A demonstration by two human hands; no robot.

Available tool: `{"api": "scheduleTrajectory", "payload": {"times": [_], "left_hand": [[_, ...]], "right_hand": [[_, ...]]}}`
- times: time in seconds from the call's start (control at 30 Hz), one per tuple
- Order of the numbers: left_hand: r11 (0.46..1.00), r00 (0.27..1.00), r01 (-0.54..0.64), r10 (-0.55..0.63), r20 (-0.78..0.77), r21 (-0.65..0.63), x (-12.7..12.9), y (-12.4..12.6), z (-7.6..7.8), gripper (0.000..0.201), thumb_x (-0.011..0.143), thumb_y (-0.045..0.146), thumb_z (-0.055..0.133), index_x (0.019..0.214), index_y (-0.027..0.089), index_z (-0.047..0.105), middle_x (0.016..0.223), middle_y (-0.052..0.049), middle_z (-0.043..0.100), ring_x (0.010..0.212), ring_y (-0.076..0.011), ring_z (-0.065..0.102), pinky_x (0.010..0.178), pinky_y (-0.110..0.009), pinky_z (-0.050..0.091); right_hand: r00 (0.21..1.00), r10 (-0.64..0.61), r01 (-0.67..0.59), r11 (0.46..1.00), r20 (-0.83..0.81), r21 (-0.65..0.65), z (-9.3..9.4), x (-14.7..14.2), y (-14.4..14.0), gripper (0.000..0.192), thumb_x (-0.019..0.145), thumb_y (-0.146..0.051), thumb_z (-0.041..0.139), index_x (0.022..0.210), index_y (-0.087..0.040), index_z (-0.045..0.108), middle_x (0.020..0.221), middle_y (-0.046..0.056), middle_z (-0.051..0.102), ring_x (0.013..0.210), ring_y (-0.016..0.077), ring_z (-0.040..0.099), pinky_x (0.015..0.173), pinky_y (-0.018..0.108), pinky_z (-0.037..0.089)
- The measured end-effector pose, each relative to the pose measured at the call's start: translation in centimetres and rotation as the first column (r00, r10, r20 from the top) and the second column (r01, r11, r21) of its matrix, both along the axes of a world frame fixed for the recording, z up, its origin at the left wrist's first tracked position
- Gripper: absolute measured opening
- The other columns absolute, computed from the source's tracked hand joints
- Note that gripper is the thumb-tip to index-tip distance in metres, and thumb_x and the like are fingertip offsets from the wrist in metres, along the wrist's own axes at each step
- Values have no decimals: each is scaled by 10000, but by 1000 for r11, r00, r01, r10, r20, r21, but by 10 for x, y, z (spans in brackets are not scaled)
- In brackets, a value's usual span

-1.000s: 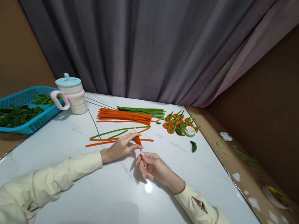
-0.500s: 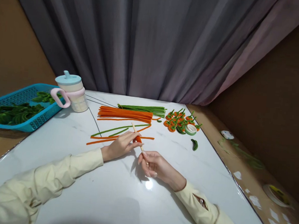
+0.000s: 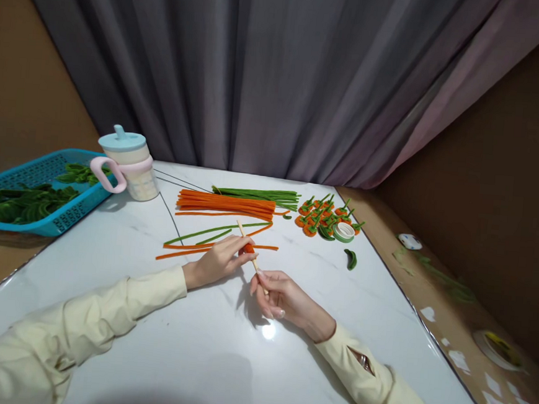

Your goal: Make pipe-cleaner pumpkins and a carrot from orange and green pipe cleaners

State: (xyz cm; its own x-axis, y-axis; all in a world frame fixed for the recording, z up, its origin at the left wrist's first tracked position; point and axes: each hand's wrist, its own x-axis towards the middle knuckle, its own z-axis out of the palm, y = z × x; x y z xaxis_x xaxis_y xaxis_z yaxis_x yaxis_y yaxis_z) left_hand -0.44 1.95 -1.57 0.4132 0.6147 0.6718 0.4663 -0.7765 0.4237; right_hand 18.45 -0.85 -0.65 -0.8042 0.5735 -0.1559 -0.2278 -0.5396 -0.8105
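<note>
My right hand (image 3: 277, 296) pinches the near end of a thin wooden stick (image 3: 243, 231) that points away over the white table (image 3: 221, 347). A small orange coil of pipe cleaner (image 3: 249, 248) is wound around the stick, and my left hand (image 3: 221, 260) grips that coil with its fingertips. Just behind the hands lie a few loose orange and green pipe cleaners (image 3: 201, 240). Further back are a bundle of orange pipe cleaners (image 3: 225, 205) and a bundle of green ones (image 3: 260, 195).
Several finished orange pieces with green stems (image 3: 322, 217) lie at the back right beside a roll of green tape (image 3: 343, 232) and a green curl (image 3: 351, 259). A lidded cup with a pink handle (image 3: 127, 166) and a blue basket of green pieces (image 3: 22, 198) stand at the left.
Both hands have stayed together on the stick; the orange coil looks shorter and more bunched than a second ago. The view has shifted slightly.
</note>
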Motion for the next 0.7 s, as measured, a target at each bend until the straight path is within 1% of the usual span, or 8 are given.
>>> {"api": "scheduleTrajectory", "payload": {"times": [0.17, 0.27, 0.53, 0.7], "left_hand": [[999, 1000, 10, -11, 9, 42, 0, 1, -2, 149, 915, 296, 519, 994, 171, 541, 814, -32, 634, 711, -137, 580, 700, -244, 477], [998, 1000, 16, -16, -3, 60, -1, 2, -2, 150, 915, 297, 525, 998, 171, 531, 789, -20, 624, 692, -127, 573, 682, -233, 475], [993, 999, 3, 3, -50, 116, -1, 2, 0, 152, 926, 296, 503, 957, 153, 544, 721, -19, 602, 652, -134, 561, 649, -235, 463], [992, 999, 3, 3, -50, 123, -1, 3, 0, 165, 931, 310, 489, 950, 153, 538, 728, -24, 599, 647, -132, 549, 634, -231, 460]], "right_hand": [[1000, 18, -18, 1000, -10, 5, 2, 0, -1, 285, 850, -370, 559, 774, -99, 602, 432, -4, 585, 268, 44, 300, 319, 183, 224], [1000, 15, -15, 1000, -14, 5, 3, 0, -1, 297, 861, -377, 550, 781, -97, 605, 442, -2, 592, 270, 44, 311, 322, 182, 235], [1000, 9, -9, 1000, -19, -9, 0, 0, 1, 253, 869, -329, 536, 780, -99, 597, 448, -4, 595, 272, 46, 306, 320, 183, 236], [999, 10, -11, 1000, -36, -18, 0, 1, 1, 248, 867, -325, 534, 773, -105, 594, 441, -5, 593, 273, 45, 306, 314, 179, 216]]}}
